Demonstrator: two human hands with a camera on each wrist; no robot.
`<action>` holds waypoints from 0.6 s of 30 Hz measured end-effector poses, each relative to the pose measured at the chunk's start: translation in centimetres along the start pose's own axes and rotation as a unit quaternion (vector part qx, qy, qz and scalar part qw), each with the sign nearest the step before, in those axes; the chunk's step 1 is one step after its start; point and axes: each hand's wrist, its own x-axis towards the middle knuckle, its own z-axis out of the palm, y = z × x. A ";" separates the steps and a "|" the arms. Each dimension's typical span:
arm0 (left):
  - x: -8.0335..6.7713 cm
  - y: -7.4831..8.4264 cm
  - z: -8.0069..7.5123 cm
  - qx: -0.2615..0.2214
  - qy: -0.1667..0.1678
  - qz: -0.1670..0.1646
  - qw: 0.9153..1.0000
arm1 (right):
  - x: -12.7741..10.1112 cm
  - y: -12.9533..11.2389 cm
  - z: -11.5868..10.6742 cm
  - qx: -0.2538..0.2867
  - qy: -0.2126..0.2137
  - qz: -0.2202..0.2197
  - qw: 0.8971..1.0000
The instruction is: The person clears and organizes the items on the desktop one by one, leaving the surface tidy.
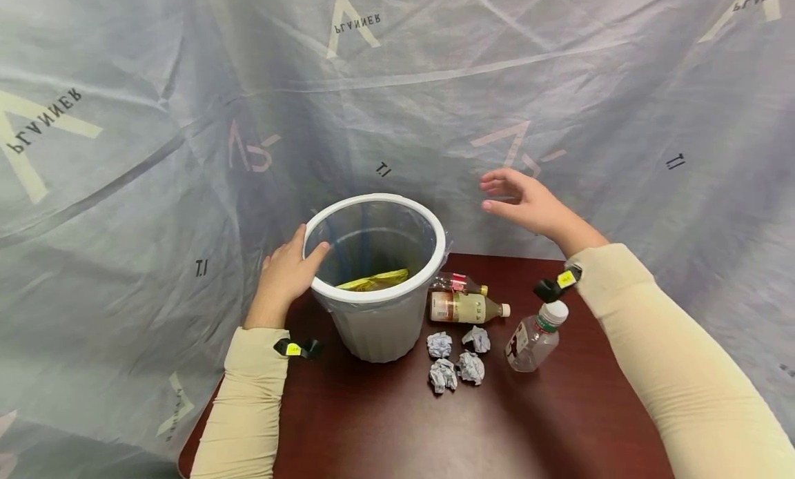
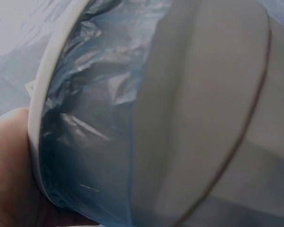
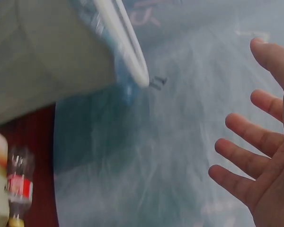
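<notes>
In the head view a grey trash can (image 1: 379, 327) with a white rim stands on the table, lined with a clear bluish bag (image 2: 90, 142). My left hand (image 1: 288, 275) grips its rim at the left, the thumb over the top edge. Inside lies something yellow (image 1: 375, 280), partly hidden by the rim. My right hand (image 1: 524, 201) is raised in the air to the right of the can, holding nothing. The right wrist view shows its fingers (image 3: 255, 132) spread and apart from the can.
Beside the can lie a bottle with a beige label (image 1: 467, 308) and a red-labelled bottle (image 1: 456, 282). Several crumpled paper balls (image 1: 470, 367) sit in front of them. A clear bottle with a white cap (image 1: 533, 342) stands upright on the dark red table (image 1: 385, 424). Grey sheeting (image 1: 422, 120) hangs behind.
</notes>
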 end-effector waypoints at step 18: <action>-0.5 -0.6 -0.3 0.001 0.012 0.004 1.000 | -11.0 10.1 1.1 0.089 0.047 -0.039 0.994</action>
